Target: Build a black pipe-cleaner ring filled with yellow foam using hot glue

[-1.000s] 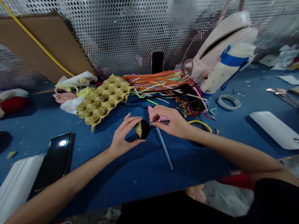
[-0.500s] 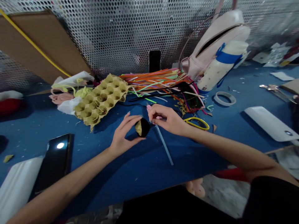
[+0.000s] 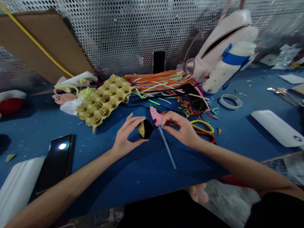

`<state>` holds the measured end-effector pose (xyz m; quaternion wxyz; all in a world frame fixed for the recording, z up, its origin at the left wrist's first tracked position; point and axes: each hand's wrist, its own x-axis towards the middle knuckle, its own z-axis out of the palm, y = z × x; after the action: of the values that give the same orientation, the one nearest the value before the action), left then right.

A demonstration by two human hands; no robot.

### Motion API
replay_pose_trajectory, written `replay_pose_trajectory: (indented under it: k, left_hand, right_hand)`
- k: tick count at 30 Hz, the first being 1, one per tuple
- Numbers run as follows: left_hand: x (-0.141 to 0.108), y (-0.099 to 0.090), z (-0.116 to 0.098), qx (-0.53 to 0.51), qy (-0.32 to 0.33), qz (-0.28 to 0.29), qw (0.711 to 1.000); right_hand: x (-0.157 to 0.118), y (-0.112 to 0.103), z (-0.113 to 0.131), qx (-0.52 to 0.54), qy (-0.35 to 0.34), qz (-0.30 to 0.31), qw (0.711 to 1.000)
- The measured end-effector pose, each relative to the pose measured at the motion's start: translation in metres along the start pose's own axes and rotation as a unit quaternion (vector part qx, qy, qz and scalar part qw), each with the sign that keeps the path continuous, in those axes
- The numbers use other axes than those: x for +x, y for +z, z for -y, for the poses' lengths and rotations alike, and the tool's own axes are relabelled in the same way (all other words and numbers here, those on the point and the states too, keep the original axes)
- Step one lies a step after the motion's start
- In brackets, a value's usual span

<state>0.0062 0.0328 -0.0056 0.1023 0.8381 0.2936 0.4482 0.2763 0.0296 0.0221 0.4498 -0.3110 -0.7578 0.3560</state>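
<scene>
My left hand [image 3: 127, 134] grips a small round black fuzzy piece [image 3: 147, 129] between thumb and fingers. A tan, papery patch shows on its left side. My right hand [image 3: 179, 126] is closed in a pinch to the right of it; whatever the fingertips hold, if anything, is too small to make out. Just behind those fingertips lies a pink glue gun [image 3: 155, 116], partly covered by the hand. A long clear glue stick [image 3: 168, 148] sticks out of it toward me. Scissors with yellow and red handles [image 3: 205, 126] lie beside my right wrist.
Behind my hands are a torn egg carton [image 3: 104, 99] and a heap of coloured pipe cleaners [image 3: 159, 79]. A bottle [image 3: 228, 68] leans against a pale bag [image 3: 225, 34]. A tape roll [image 3: 231, 101] and white case [image 3: 276, 128] lie right, a dark phone [image 3: 58, 158] left.
My right hand has moved right, away from the black piece, uncovering more of the pink glue gun and the red scissor handle. My left hand keeps its hold.
</scene>
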Motion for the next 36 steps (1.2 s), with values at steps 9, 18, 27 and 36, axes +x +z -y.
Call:
replay_pose_trajectory:
  k: [9,18,27,36]
  left_hand:
    - [0.0,0.0,-0.001,0.005,-0.005,0.001,1.0]
    - [-0.001,0.0,0.001,0.0,-0.003,0.008,1.0]
    - [-0.001,-0.001,0.0,-0.003,-0.001,0.003,1.0]
    - [-0.001,0.0,0.001,-0.005,0.0,0.0,1.0]
  right_hand:
    - [-0.007,0.006,0.0,-0.014,-0.022,0.0,1.0]
    - [-0.006,0.005,-0.002,-0.049,-0.039,0.003,0.998]
    - [-0.008,0.003,-0.011,-0.026,-0.029,0.012,0.999]
    - [-0.008,0.001,-0.009,-0.02,-0.024,0.016,0.999]
